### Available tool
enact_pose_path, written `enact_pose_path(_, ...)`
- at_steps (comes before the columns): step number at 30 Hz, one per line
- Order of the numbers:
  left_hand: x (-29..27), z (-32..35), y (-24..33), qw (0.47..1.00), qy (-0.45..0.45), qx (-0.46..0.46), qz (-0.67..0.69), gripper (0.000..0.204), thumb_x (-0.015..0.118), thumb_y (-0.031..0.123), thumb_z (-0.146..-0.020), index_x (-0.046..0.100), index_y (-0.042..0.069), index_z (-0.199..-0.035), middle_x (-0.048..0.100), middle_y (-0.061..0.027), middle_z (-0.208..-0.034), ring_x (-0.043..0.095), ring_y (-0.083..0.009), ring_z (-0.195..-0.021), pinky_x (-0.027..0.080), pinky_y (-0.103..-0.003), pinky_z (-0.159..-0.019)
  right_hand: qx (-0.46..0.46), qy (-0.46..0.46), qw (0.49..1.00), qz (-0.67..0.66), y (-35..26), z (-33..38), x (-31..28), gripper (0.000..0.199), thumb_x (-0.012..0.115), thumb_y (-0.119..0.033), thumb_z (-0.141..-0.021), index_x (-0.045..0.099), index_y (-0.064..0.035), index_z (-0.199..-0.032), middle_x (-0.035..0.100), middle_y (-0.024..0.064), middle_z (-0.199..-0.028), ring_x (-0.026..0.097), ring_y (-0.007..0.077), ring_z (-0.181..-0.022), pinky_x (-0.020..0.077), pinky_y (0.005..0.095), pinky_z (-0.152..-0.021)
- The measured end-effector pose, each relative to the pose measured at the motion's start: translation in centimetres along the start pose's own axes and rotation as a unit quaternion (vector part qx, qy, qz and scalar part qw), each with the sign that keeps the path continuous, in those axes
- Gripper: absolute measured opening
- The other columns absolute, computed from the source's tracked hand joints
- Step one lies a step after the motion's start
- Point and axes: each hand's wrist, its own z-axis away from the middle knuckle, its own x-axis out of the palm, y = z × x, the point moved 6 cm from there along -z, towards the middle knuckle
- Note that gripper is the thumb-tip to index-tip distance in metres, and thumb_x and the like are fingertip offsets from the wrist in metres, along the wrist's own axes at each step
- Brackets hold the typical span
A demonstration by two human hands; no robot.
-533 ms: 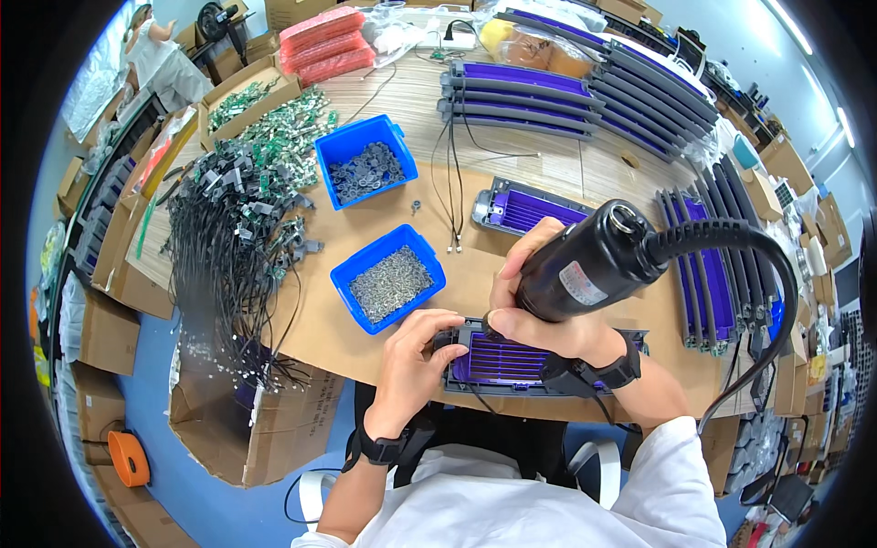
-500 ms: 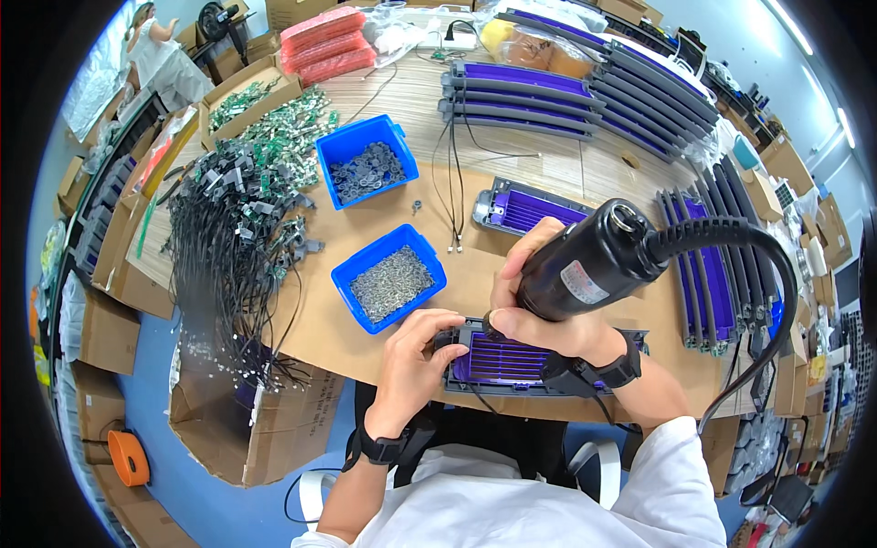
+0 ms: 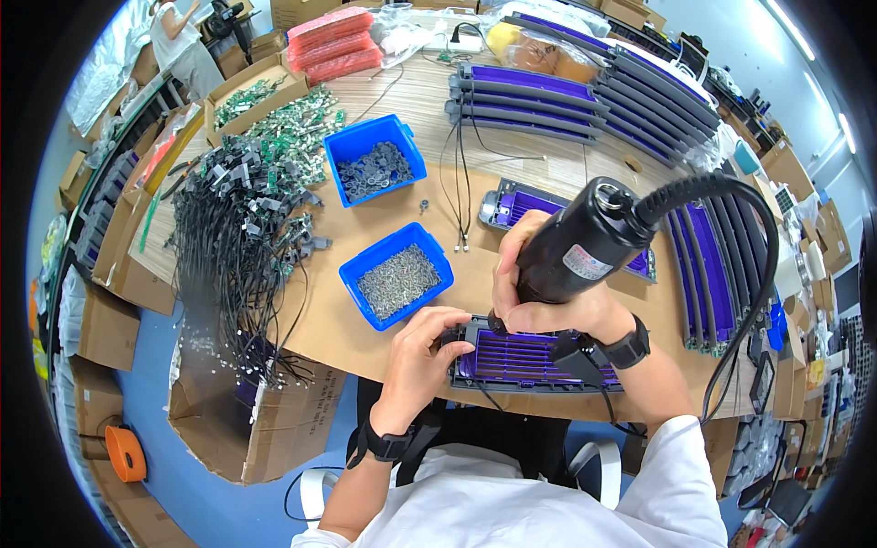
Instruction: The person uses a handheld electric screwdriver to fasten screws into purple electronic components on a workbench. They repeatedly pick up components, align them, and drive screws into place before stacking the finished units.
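Observation:
My right hand [image 3: 580, 312] is wrapped round a thick black corded electric screwdriver [image 3: 577, 247]. The tool leans, its working end pointing down at the far left corner of a grey housing with a purple slatted inside [image 3: 516, 356]. Its very tip is hidden behind my fingers. My left hand [image 3: 416, 361] grips that housing's left end, thumb on the near side and fingers on the far side. Just beyond lies a second purple-and-grey housing [image 3: 519, 203], partly covered by the tool and my right hand.
One blue bin [image 3: 414, 309] holds small metal screws; another [image 3: 365, 137] holds dark grey parts. A heap of black cables [image 3: 215, 237] with green boards lies left. Stacked purple-grey housings [image 3: 530, 87] stand behind and at right. The tool's thick cable [image 3: 772, 247] loops down the right side.
The screwdriver's rear end has swung slightly away from me and left, while its working end stays by the same housing corner. My left hand keeps its grip; the whole view has shifted slightly.

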Motion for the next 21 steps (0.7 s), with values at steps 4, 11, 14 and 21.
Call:
enact_pose_path(4, 0.0, -0.1, 0.0, 1.0, -0.004, -0.009, 0.019, 0.035, 0.075, -0.003, -0.07, 0.064, 0.003, -0.102, 0.063, -0.0088, -0.1, 0.061, -0.021, -0.083, 0.05, -0.03, -0.068, 0.035, -0.027, 0.999, -0.027, 0.5, -0.7, 0.1, 0.038, 0.08, -0.002, -0.064, 0.052, -0.0027, -0.09, 0.061, 0.0073, -0.068, 0.061, 0.0167, -0.061, 0.0509, 0.0305, -0.059)
enact_pose_path(11, 0.0, -0.1, -0.3, 0.998, -0.014, -0.04, 0.036, 0.033, 0.074, -0.004, -0.07, 0.064, 0.002, -0.101, 0.062, -0.0081, -0.097, 0.06, -0.0202, -0.082, 0.049, -0.03, -0.067, 0.04, -0.027, 0.998, -0.034, 0.5, -1.0, 0.7, 0.036, 0.078, 0.0, -0.065, 0.051, -0.0018, -0.09, 0.06, 0.0073, -0.067, 0.059, 0.0145, -0.059, 0.0469, 0.0256, -0.055)
enact_pose_path(14, 0.1, -0.1, -0.4, 0.997, -0.017, -0.053, 0.047, 0.033, 0.074, -0.004, -0.071, 0.063, 0.003, -0.101, 0.062, -0.0083, -0.096, 0.06, -0.0206, -0.083, 0.049, -0.03, -0.068, 0.022, -0.002, 0.999, -0.027, 0.3, -1.0, 0.6, 0.039, 0.077, 0.0, -0.066, 0.05, -0.0008, -0.094, 0.06, 0.0077, -0.066, 0.059, 0.0144, -0.058, 0.0461, 0.0252, -0.055)
enact_pose_path(21, 0.1, 0.3, 0.6, 0.999, 0.017, 0.035, -0.031, 0.034, 0.071, -0.007, -0.069, 0.063, 0.002, -0.101, 0.063, -0.0122, -0.099, 0.06, -0.0293, -0.09, 0.049, -0.036, -0.075, -0.015, 0.038, 0.999, -0.02, 0.4, -0.3, 0.9, 0.042, 0.074, 0.004, -0.067, 0.048, 0.0009, -0.1, 0.059, 0.0095, -0.065, 0.059, 0.0157, -0.057, 0.0462, 0.0254, -0.054)
